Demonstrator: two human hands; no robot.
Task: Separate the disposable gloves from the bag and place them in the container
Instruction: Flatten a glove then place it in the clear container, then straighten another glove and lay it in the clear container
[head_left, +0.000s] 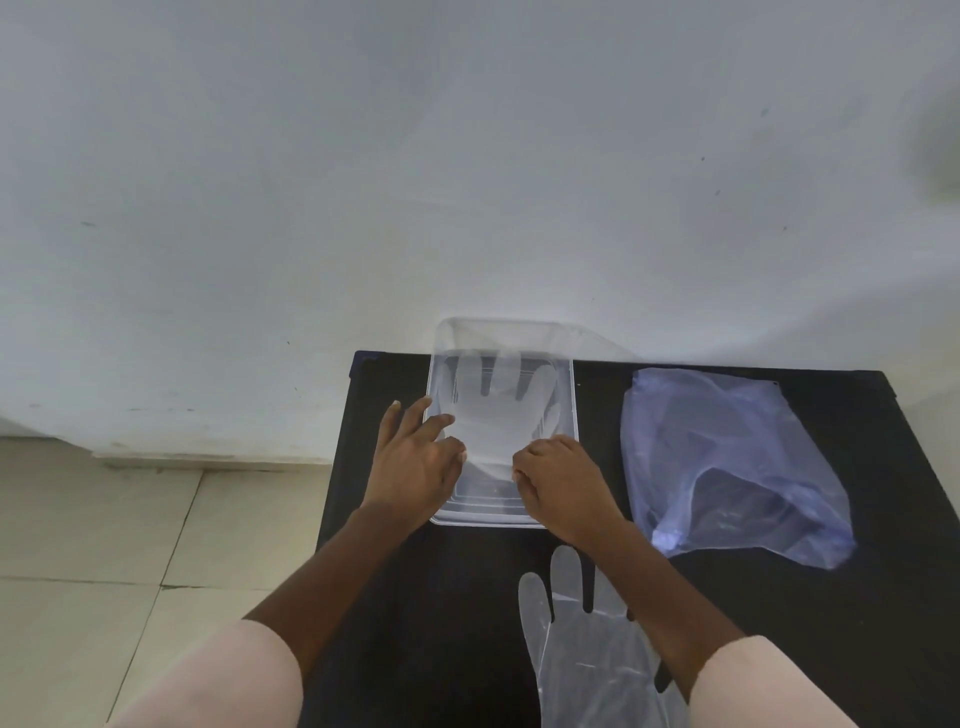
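Against a white wall, the black table (831, 623) carries a clear container (569, 374) with one glove (498, 410) flat inside, the left hand (415, 467) spread over its rim, the right hand (563, 483) curled, pinching the cuff, a second glove (587, 660) nearer, and the bag (727, 457) right.

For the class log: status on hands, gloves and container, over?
Left hand and right hand pressing a glove into the container. Second glove waits on table. Bag aside, nothing blocking.
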